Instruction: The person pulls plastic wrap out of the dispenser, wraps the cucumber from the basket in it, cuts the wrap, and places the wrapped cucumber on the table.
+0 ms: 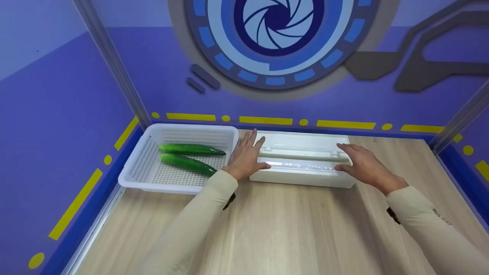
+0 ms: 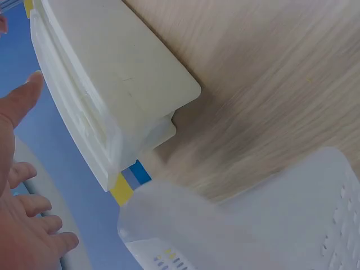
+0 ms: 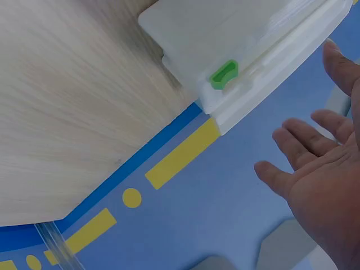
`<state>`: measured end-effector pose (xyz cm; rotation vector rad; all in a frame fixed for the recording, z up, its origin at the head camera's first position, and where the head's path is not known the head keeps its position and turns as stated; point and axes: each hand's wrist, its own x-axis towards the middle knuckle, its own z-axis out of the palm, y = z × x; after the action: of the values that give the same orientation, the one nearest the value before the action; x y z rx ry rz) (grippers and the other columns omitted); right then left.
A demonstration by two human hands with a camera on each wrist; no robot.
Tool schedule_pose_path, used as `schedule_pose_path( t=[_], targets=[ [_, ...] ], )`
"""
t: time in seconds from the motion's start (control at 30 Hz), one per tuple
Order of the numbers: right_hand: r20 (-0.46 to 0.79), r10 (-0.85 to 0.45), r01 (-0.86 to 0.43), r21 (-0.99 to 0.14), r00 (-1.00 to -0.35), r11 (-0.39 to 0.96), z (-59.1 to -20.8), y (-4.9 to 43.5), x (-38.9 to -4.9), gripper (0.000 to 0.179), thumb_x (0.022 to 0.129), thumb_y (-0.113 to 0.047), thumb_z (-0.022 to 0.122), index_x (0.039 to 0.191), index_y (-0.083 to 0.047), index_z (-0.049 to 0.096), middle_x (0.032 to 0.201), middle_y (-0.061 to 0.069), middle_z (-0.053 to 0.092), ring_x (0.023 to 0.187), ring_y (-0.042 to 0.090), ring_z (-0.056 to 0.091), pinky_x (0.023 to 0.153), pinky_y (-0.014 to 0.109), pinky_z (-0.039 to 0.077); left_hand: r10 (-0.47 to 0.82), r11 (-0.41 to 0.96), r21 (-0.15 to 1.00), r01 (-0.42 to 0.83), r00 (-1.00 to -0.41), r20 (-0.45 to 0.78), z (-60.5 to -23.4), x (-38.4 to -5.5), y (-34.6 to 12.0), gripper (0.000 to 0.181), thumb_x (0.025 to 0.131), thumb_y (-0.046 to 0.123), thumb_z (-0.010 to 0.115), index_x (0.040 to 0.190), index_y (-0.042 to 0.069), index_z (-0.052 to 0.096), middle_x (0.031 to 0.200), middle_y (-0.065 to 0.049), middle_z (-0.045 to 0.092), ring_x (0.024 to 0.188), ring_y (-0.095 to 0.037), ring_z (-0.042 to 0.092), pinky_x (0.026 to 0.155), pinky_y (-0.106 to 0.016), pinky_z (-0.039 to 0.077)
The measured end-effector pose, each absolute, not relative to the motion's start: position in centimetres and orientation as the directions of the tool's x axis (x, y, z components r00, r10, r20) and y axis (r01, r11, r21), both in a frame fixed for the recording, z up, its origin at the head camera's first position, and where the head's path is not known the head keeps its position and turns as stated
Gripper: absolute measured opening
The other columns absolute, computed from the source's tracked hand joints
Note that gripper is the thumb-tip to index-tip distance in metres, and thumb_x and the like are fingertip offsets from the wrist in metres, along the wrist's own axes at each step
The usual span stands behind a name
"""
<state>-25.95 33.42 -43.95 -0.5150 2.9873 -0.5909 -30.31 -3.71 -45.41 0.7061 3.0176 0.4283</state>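
Note:
A long white box [image 1: 301,178], which looks like a cling film dispenser, lies on the table with a shiny clear strip along its front top. On its end in the right wrist view sits a small green piece [image 3: 225,75]. My left hand [image 1: 246,158] is over the left end with fingers spread and fairly straight. At the right end, my right hand [image 1: 365,168] has its fingers extended and loosely bent. Both palms are bare in the wrist views; whether either thumb touches the box I cannot tell.
Left of the box stands a white perforated basket [image 1: 131,182] holding two green cucumbers, one behind [image 1: 191,149] and one in front [image 1: 189,163]. Blue printed walls [image 1: 267,107] border the wooden table [image 1: 290,229] at the back and sides.

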Motion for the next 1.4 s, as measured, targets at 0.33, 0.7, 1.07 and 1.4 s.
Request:
schedule_pose_path(
  t=[0.33, 0.7, 1.07, 1.4],
  targets=[
    [-0.004, -0.330, -0.311, -0.322, -0.944, 0.894, -44.7, 34.3, -25.7, 0.060, 0.097, -0.002, 0.076, 0.150, 0.007, 0.051, 0.150, 0.035, 0.049, 0.139, 0.056, 0.045, 0.112, 0.069, 0.036, 0.451, 0.845, 0.281, 0.455, -0.889, 0.080, -46.3, -30.7, -3.4, 0.074, 0.097, 0.042, 0.078, 0.157, 0.008, 0.051, 0.171, -0.020, 0.027, 0.158, -0.038, 0.023, 0.127, -0.050, 0.018],
    [-0.012, -0.307, -0.292, -0.272, -0.952, 0.917, -46.0, 35.4, -25.7, 0.061, 0.095, 0.000, 0.076, 0.149, 0.010, 0.050, 0.149, 0.037, 0.047, 0.137, 0.057, 0.045, 0.110, 0.069, 0.038, 0.469, 0.825, 0.293, 0.484, -0.874, 0.123, -47.2, -30.9, -3.8, 0.056, 0.103, 0.028, 0.074, 0.152, 0.007, 0.057, 0.167, -0.024, 0.035, 0.156, -0.040, 0.029, 0.125, -0.056, 0.024],
    [0.045, -0.365, -0.360, -0.313, -0.930, 0.879, -46.1, 35.0, -25.7, 0.040, 0.091, 0.009, 0.074, 0.131, 0.010, 0.068, 0.131, 0.031, 0.066, 0.125, 0.052, 0.060, 0.104, 0.066, 0.047, 0.492, 0.802, 0.264, 0.535, -0.844, 0.214, -47.7, -30.9, -3.6, 0.034, 0.101, 0.019, 0.076, 0.132, 0.005, 0.074, 0.141, -0.016, 0.066, 0.134, -0.032, 0.057, 0.114, -0.042, 0.044],
    [0.077, -0.424, -0.424, -0.338, -0.902, 0.840, -46.3, 34.8, -26.1, 0.019, 0.090, 0.011, 0.074, 0.108, 0.005, 0.079, 0.104, 0.018, 0.077, 0.096, 0.036, 0.073, 0.084, 0.055, 0.059, 0.481, 0.836, 0.239, 0.494, -0.869, 0.112, -48.0, -30.7, -3.3, 0.018, 0.103, 0.022, 0.074, 0.114, 0.013, 0.084, 0.105, -0.004, 0.071, 0.099, -0.019, 0.068, 0.088, -0.034, 0.056]
  ],
)
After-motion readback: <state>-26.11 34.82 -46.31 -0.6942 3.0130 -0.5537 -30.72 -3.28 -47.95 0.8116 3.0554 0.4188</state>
